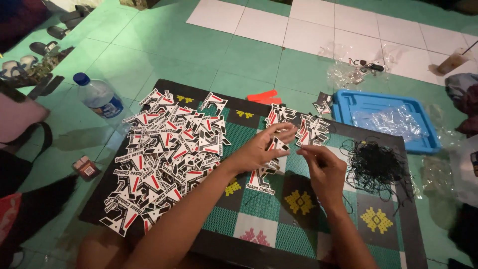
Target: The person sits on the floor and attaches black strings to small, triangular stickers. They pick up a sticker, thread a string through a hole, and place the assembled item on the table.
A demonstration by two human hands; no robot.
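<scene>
While the left hand (261, 149) pinches 1 tag (277, 145), the right hand (323, 167) seemingly pinches string beside tag piles (167, 154).

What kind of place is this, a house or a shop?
Probably a home floor used as a workspace: green floor tiles, a patterned mat spread out, sandals nearby, and a heap of hang tags.

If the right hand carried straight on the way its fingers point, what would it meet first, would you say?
The right hand points up-left, so it would probably first meet the cardboard tag pinched in the left hand; depth is hard to judge.
</scene>
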